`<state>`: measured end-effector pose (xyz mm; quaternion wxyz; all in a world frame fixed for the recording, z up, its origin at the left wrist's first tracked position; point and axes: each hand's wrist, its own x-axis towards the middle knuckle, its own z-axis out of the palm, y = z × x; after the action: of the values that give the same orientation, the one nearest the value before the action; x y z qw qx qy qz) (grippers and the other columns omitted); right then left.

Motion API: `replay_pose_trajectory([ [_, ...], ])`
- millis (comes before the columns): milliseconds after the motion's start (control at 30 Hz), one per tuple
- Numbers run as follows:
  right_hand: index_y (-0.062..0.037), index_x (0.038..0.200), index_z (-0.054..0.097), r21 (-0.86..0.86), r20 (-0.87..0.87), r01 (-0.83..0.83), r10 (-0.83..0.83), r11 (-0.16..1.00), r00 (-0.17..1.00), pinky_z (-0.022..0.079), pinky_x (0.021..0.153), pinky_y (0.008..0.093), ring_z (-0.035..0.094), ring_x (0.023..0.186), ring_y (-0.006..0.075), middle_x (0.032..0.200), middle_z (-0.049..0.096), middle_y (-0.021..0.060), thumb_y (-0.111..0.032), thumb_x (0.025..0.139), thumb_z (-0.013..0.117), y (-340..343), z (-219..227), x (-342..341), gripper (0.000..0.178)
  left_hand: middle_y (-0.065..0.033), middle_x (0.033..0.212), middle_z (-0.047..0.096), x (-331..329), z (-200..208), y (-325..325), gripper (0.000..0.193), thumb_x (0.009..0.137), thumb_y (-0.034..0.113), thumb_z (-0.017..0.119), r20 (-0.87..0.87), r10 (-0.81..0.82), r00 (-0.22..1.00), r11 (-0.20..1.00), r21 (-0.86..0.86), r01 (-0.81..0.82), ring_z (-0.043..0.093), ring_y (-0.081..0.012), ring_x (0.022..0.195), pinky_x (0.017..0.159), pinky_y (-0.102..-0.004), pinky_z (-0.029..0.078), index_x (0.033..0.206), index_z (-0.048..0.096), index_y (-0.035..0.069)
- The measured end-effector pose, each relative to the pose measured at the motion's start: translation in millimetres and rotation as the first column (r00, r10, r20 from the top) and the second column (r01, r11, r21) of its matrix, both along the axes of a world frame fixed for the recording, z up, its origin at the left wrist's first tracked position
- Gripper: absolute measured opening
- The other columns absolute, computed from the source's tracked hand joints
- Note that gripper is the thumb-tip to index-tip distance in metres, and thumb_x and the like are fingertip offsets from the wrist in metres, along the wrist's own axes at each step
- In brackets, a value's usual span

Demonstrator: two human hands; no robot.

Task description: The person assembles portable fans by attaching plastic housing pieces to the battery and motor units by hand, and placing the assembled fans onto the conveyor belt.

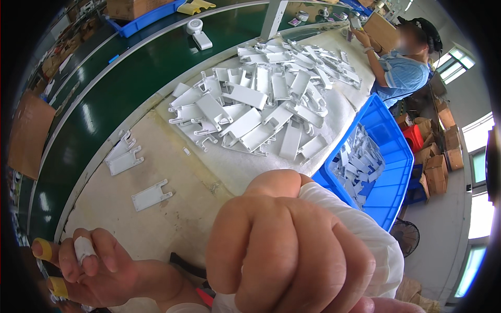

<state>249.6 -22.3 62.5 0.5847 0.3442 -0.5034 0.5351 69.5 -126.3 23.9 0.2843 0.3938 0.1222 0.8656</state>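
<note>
Large and close in the lower middle, my right hand (292, 250) is closed, its fingers curled inward. Whatever it may hold is hidden behind the knuckles. At the lower left, my left hand (107, 268) has its fingers bent and apart, with nothing visible between them. Yellow covers sit on two of its digits, and white tape (84, 248) wraps another finger. Nearest to that hand on the table lies a flat white plastic part (151, 195). Farther off are two more white parts (125, 161), touching each other.
A large pile of white plastic housings (250, 96) covers the padded far side of the table (182, 229). A blue bin (394, 172) with small pale parts stands at the right. A green conveyor (99, 115) carries a white shower-head-like item (199, 35). Another person (404, 73) works at the far right.
</note>
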Motion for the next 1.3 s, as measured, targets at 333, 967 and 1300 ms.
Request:
replay_pose_trajectory([
  [333, -0.0083, 0.058, 0.047, -0.240, -0.041, -0.030, 0.021, 0.970, 0.999, 0.034, 0.040, 0.0223, 0.042, 0.053, 0.0151, 0.060, 0.049, 0.0037, -0.021, 0.085, 0.059, -10.3, -1.5, -25.2, 0.032, -0.0001, 0.086, 0.054, 9.5, 9.7, 8.1, 0.058, 0.081, 0.022, 0.061, -0.015, -0.006, 1.000, 0.998, -0.055, 0.005, 0.045, -0.0127, 0.071, 0.052, -0.0231, 0.033, 0.128, 0.033, 0.003],
  [967, -0.0058, 0.086, 0.068, 0.640, 0.597, -0.128, -0.385, 0.758, 0.704, 0.050, 0.065, 0.0285, 0.059, 0.086, 0.0199, 0.097, 0.063, 0.0094, -0.013, 0.073, 0.065, 25.2, 9.1, -83.2, 0.015, 0.0018, 0.107, 0.053, -69.2, 9.1, 5.9, 0.040, 0.087, 0.017, 0.048, -0.089, -0.028, 0.996, 0.994, -0.109, 0.018, 0.050, -0.0170, 0.094, 0.060, -0.0259, 0.039, 0.124, 0.038, 0.007],
  [1300, -0.0090, 0.088, 0.065, 0.739, 0.335, 0.446, -0.850, 0.505, 0.407, 0.045, 0.064, 0.0278, 0.057, 0.082, 0.0174, 0.088, 0.061, 0.0012, -0.015, 0.079, 0.060, 49.5, -26.3, -84.3, 0.013, 0.0080, 0.099, 0.052, -92.5, -3.1, 16.0, 0.017, 0.084, 0.014, 0.046, 0.011, 0.007, 1.000, 1.000, 0.003, -0.007, 0.047, -0.0126, 0.091, 0.059, -0.0232, 0.036, 0.100, 0.050, 0.015],
])
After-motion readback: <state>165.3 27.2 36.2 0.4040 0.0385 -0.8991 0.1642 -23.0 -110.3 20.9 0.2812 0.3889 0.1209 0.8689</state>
